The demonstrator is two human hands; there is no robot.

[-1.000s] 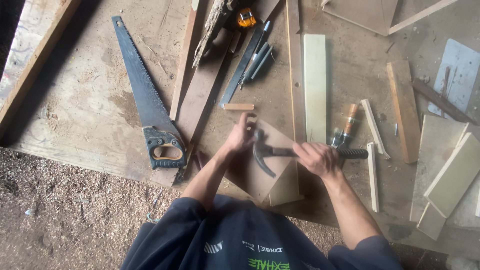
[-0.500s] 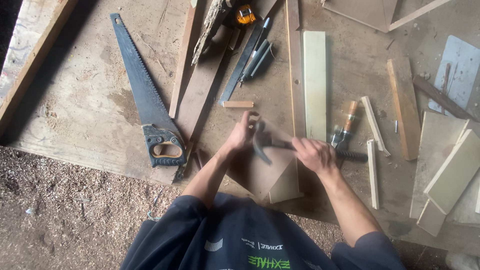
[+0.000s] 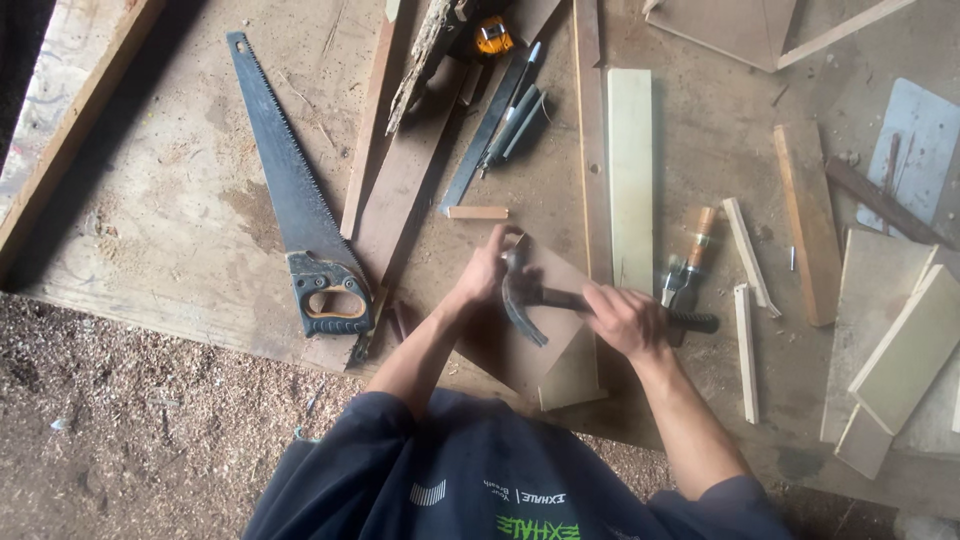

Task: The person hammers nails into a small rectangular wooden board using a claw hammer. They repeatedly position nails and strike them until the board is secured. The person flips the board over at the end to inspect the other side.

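Observation:
My right hand [image 3: 622, 320] grips the dark handle of a claw hammer [image 3: 530, 295], whose head hangs over a small brown wooden piece [image 3: 545, 355] on the workbench. My left hand [image 3: 487, 270] rests at the top corner of that piece, fingers pinched near the hammer head; whether they hold a nail I cannot tell. Both forearms reach out from a dark shirt at the bottom of the view.
A handsaw [image 3: 295, 205] with a dark handle lies left of my hands. A pale plank [image 3: 630, 175], a small wood block [image 3: 477, 212], a tool with an orange-brown wooden handle [image 3: 693, 255], thin sticks [image 3: 745, 350] and offcuts [image 3: 905, 350] lie around. Sawdust covers the floor [image 3: 120, 450] at lower left.
The hammer head has swung from lying flat to the right of my left hand to up close beside its fingers. My left hand stays at the piece's top corner.

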